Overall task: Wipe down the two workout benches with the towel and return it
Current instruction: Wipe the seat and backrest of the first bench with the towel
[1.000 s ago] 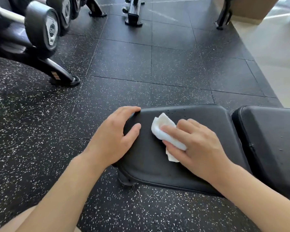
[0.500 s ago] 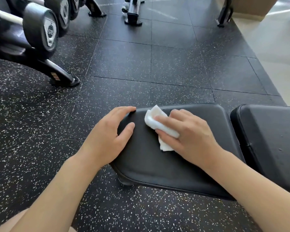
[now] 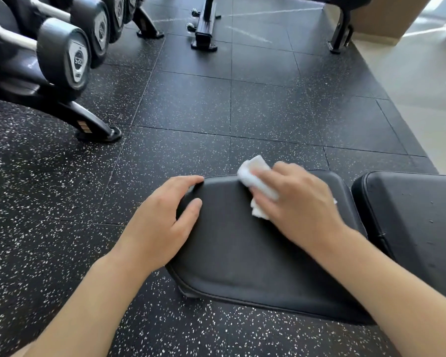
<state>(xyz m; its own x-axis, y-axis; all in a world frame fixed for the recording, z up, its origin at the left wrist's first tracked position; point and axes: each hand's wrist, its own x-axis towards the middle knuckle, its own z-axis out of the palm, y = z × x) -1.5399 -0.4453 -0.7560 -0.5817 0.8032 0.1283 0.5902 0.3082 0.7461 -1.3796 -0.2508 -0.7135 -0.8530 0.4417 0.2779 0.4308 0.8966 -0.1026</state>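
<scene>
A black padded bench seat (image 3: 237, 253) fills the lower middle of the head view, with a second black bench pad (image 3: 412, 222) beside it on the right. My right hand (image 3: 299, 202) presses a crumpled white towel (image 3: 255, 181) flat against the seat's far edge; most of the towel is hidden under my fingers. My left hand (image 3: 162, 222) rests on the seat's left corner, fingers over the rim and thumb on top.
A dumbbell rack (image 3: 62, 60) with several black dumbbells stands at the upper left, its foot (image 3: 98, 130) reaching onto the speckled rubber floor. Another bench's frame (image 3: 204, 29) and a leg (image 3: 340, 34) stand at the far back. Pale tiled floor (image 3: 422, 86) lies to the right.
My right hand has slid the towel away from me, from the seat's middle to its far edge. My left hand has kept its hold on the corner.
</scene>
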